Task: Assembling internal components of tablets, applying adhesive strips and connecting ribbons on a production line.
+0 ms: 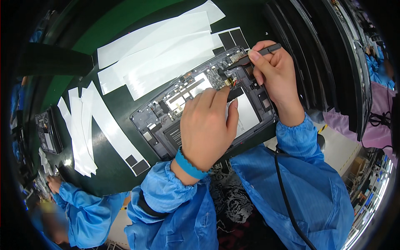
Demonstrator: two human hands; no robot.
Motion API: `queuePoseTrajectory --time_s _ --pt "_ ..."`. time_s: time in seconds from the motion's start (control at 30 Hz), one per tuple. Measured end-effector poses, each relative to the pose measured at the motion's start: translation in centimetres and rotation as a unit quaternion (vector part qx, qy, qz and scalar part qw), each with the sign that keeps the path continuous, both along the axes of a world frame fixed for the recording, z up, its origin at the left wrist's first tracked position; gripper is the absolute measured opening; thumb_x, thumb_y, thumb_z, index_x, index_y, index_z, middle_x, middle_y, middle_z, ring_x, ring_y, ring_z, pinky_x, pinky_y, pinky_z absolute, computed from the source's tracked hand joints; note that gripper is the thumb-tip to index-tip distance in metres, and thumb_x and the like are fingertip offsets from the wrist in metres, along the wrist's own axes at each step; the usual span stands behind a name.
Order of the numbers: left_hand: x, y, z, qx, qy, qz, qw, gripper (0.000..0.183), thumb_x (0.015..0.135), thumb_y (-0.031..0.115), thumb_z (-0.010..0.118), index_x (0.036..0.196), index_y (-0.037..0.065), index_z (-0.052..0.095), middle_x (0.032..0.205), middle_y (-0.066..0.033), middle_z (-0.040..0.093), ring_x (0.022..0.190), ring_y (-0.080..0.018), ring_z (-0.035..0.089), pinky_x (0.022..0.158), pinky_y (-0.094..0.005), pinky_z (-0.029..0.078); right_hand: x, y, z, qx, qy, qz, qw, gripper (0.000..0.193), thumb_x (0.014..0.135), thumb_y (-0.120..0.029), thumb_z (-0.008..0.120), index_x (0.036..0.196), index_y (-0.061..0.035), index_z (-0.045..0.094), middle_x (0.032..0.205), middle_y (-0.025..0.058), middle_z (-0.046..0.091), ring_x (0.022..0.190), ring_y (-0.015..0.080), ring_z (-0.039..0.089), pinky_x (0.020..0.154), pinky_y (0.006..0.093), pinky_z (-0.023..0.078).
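Note:
An opened laptop base [266, 102] lies tilted on the dark green bench, its circuit board and white-and-black battery exposed. My left hand [208, 121] rests palm down across its middle, fingers extended and thumb apart, holding nothing I can see. Its fingertips touch down beside a small bundle of coloured wires [234, 82] and a black patch [236, 94]. In my right hand [279, 73], above the far right corner, black tweezers [270, 49] are pinched between thumb and fingers. Their tips point left, down toward the board near the wires.
Wide white strips [166, 41] lie behind the laptop base, and narrower strips [112, 129] with black squares lie left. Another opened device [49, 131] sits at the far left. A co-worker's blue sleeve [89, 208] shows at lower left. Dark racks [325, 54] stand on the right.

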State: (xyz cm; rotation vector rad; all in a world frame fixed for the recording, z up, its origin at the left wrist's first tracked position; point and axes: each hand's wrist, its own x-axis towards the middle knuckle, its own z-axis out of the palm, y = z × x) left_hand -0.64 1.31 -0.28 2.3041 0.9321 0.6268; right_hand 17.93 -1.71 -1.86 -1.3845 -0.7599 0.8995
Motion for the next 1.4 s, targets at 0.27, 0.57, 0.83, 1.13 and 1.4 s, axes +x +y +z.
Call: queuePoseTrajectory --time_s 0.27,0.57,0.83,1.13,1.4 --pt "-0.9 4.1 0.9 -0.045 -0.022 0.031 0.998 0.013 0.088 0.007 0.06 0.098 -0.001 0.064 0.072 -0.0122 0.062 0.058 -0.0222 0.057 0.055 -0.0329 0.045 -0.3 -0.2 0.1 -0.018 -0.03 -0.011 0.999 0.014 0.091 -0.006 0.063 0.098 0.002 0.055 0.062 0.0045 0.06 0.047 0.005 0.046 0.043 0.0191 0.033" --pt "1.3 7.1 0.1 -0.007 0.011 -0.016 1.0 0.009 0.083 0.005 0.063 0.089 0.0 0.066 0.08 -0.0137 0.061 0.067 -0.0261 0.059 0.062 -0.0355 0.047 -0.4 0.1 0.0 -0.011 -0.011 -0.005 1.0 0.013 0.091 -0.005 0.063 0.098 0.0006 0.054 0.064 0.0036 0.06 0.048 0.0041 0.046 0.044 0.0192 0.033" --pt "1.8 6.5 0.6 0.015 0.058 -0.006 0.998 0.007 0.081 0.007 0.065 0.085 0.001 0.066 0.082 -0.0133 0.06 0.074 -0.0301 0.06 0.067 -0.0366 0.047 -0.3 0.0 -0.1 0.009 0.017 0.005 1.0 0.011 0.09 -0.002 0.063 0.096 0.0 0.054 0.066 0.0038 0.059 0.048 0.0043 0.047 0.044 0.0195 0.034" --pt "2.2 6.4 1.0 -0.009 0.083 -0.01 0.996 0.011 0.083 0.01 0.064 0.086 0.0 0.067 0.083 -0.0147 0.062 0.076 -0.0309 0.061 0.069 -0.0371 0.048 -0.3 -0.1 0.0 0.03 0.009 0.003 1.0 0.012 0.088 -0.003 0.065 0.094 0.0007 0.055 0.068 0.0051 0.061 0.05 0.005 0.049 0.045 0.0205 0.037" --pt "3.0 7.0 1.3 -0.016 0.131 -0.016 0.991 0.02 0.087 0.016 0.062 0.09 -0.002 0.067 0.084 -0.0183 0.065 0.075 -0.0326 0.064 0.069 -0.0386 0.049 0.0 -0.1 -0.2 0.027 -0.02 -0.001 0.999 0.014 0.087 -0.007 0.067 0.094 -0.0008 0.056 0.065 0.0047 0.061 0.049 0.0051 0.048 0.045 0.0214 0.036"
